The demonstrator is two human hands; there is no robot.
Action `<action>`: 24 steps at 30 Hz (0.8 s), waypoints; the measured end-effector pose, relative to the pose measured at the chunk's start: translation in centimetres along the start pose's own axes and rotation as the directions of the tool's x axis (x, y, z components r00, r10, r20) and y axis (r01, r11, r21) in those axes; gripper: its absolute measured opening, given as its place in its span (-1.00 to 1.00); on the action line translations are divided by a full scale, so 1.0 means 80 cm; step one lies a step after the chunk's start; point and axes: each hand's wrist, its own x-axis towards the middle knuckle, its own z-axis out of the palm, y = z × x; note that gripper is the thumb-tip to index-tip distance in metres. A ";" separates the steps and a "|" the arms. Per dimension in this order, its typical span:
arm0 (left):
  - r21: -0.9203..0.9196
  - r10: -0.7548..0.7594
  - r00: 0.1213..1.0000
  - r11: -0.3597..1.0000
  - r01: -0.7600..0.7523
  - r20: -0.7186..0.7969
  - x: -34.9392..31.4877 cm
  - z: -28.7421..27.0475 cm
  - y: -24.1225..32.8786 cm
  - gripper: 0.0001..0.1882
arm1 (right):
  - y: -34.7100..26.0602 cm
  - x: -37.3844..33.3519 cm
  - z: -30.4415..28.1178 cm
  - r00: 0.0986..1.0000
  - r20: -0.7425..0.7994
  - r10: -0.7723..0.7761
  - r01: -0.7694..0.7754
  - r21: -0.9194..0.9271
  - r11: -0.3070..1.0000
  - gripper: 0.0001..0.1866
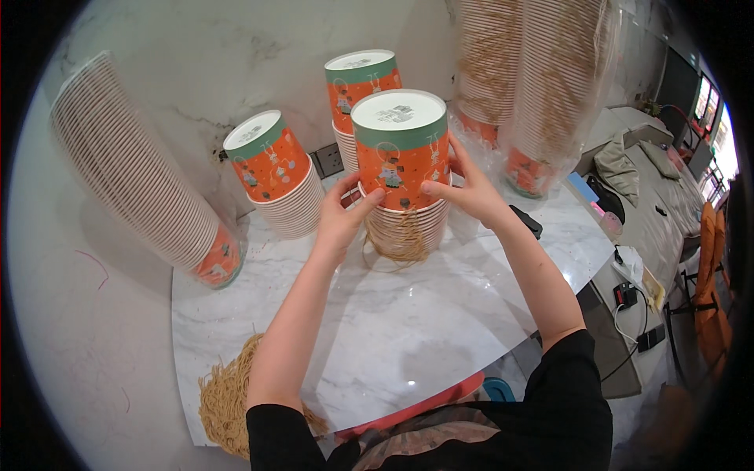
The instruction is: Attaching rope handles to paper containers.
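Note:
Both my hands grip an upside-down orange paper bucket (408, 169) with a green band and white base, atop a nested stack standing on the marble table. My left hand (342, 218) holds its left side, the thumb on the front. On the right side, my right hand (475, 188) has its thumb against the front and fingers wrapped behind. Tan strands (407, 239) hang over the stacked white rims below. Just behind stands another inverted bucket stack (345, 86), and a shorter stack (271, 169) is to the left.
A long leaning sleeve of nested buckets (149, 173) rests at the far left. Tall plastic-wrapped stacks (558, 78) stand at the back right. A tan strand bundle (228, 392) lies at the near left table edge. A grey sofa (660, 188) is on the right.

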 end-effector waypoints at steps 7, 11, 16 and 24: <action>0.168 0.002 1.000 0.986 -0.008 0.031 0.003 0.001 -0.006 -0.27 | 0.004 -0.002 -0.007 0.999 0.047 0.014 -0.016 0.051 0.999 0.26; 0.187 -0.035 0.999 0.982 0.038 -0.021 -0.008 -0.006 -0.009 -0.18 | -0.031 -0.033 -0.002 0.851 -0.356 -0.386 0.291 -0.292 0.911 -0.01; 0.233 -0.097 0.977 0.962 0.141 -0.192 -0.028 -0.106 -0.016 -0.23 | -0.185 -0.125 0.034 0.620 -0.003 -0.785 0.779 -0.117 0.616 -0.76; 0.739 0.593 0.728 0.649 -0.180 -0.343 0.007 -0.177 0.027 -0.50 | -0.312 -0.189 0.030 0.583 0.321 -0.746 0.792 -0.022 0.610 -0.71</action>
